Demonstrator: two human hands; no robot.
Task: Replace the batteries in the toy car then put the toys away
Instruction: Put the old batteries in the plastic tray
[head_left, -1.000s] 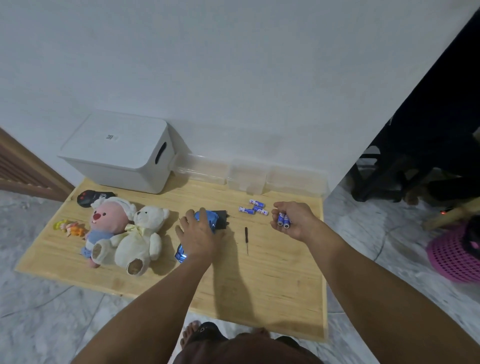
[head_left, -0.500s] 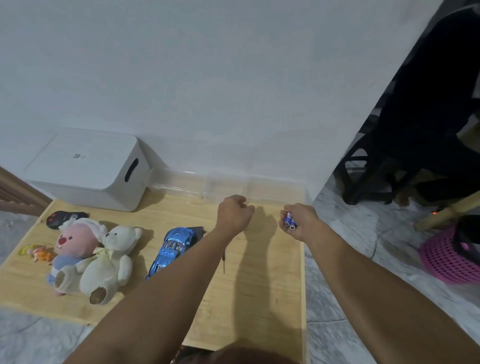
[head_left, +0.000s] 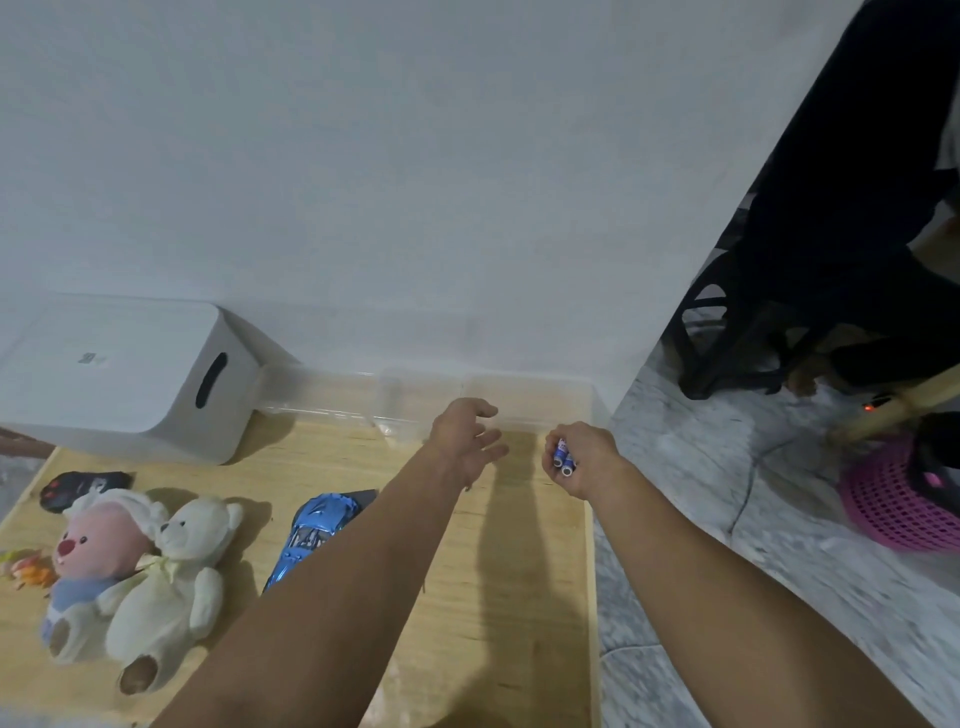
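The blue toy car (head_left: 311, 530) lies on the wooden board (head_left: 519, 597), partly hidden behind my left forearm. My left hand (head_left: 465, 434) hovers with fingers spread and nothing in it, just in front of the clear plastic containers (head_left: 524, 395) at the wall. To its right, my right hand (head_left: 579, 457) is closed around a few blue-and-white batteries (head_left: 563, 454). A white teddy bear (head_left: 171, 582) and a pink plush (head_left: 98, 561) lie at the board's left. The loose batteries and the screwdriver on the board are hidden by my arms.
A white lidded storage box (head_left: 130, 374) stands at the back left by the wall. A black remote (head_left: 78, 486) and a small orange toy (head_left: 26, 569) lie at the left edge. A pink basket (head_left: 893, 499) and dark chair legs (head_left: 727, 338) are on the floor at right.
My left hand has let go of the toy car, moved forward toward the clear containers and opened. My right hand kept its batteries and moved forward too. The view has tilted up.
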